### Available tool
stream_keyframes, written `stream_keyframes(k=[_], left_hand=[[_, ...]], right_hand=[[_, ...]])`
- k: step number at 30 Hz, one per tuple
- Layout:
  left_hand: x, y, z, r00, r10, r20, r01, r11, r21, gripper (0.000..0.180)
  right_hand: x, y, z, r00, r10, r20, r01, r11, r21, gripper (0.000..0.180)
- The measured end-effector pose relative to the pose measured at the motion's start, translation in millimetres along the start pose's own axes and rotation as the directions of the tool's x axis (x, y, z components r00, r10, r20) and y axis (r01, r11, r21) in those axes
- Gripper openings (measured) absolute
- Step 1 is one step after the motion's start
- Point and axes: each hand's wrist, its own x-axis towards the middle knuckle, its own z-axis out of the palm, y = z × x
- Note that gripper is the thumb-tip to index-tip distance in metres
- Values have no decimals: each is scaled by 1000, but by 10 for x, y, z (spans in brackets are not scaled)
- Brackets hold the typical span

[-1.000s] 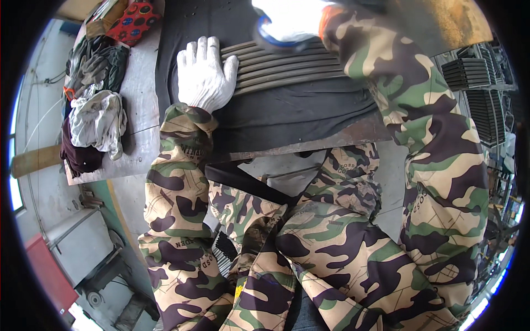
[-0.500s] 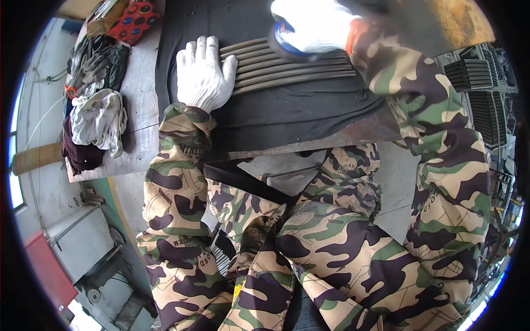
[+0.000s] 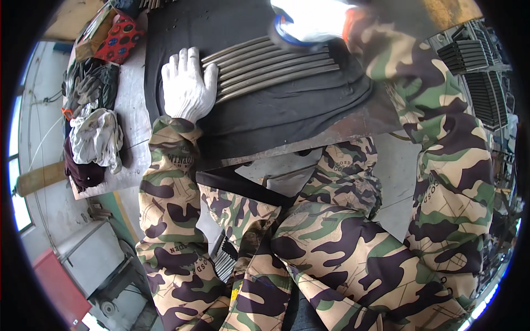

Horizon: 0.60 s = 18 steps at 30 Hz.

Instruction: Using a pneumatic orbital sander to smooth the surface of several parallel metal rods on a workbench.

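Several slim grey metal rods (image 3: 270,71) lie side by side on a black cloth (image 3: 265,121) spread over the bench. My left hand (image 3: 189,88), in a white knit glove, rests flat with its fingers stretched out against the left ends of the rods. Over the far right part of the rods is my right hand (image 3: 314,19), gloved in white with an orange cuff and smeared by motion. It is closed on a round, blue-rimmed object (image 3: 287,34); its kind is too blurred to make out, and the hand covers most of it.
Crumpled gloves and rags (image 3: 95,135) lie along the bench's left side, with a red patterned cloth (image 3: 118,39) beyond them. The bench's metal front edge (image 3: 287,148) runs just before my lap. Racks of stacked dark metal parts (image 3: 486,96) stand at right.
The whole view has shifted a little. My right hand and the blue-rimmed object are still over the rods, blurred in both frames. My left hand stays flat at the rod ends.
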Motion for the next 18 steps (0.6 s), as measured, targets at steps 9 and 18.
stream_keyframes(k=[9, 18], left_hand=[[39, -67, 110, 965, 141, -223, -122, 988, 95, 54], [45, -113, 113, 974, 114, -195, -100, 992, 82, 55]], right_hand=[[-218, 72, 14, 998, 19, 53, -19, 1000, 2, 30], [-393, -103, -62, 995, 9, 99, -12, 1000, 26, 30]])
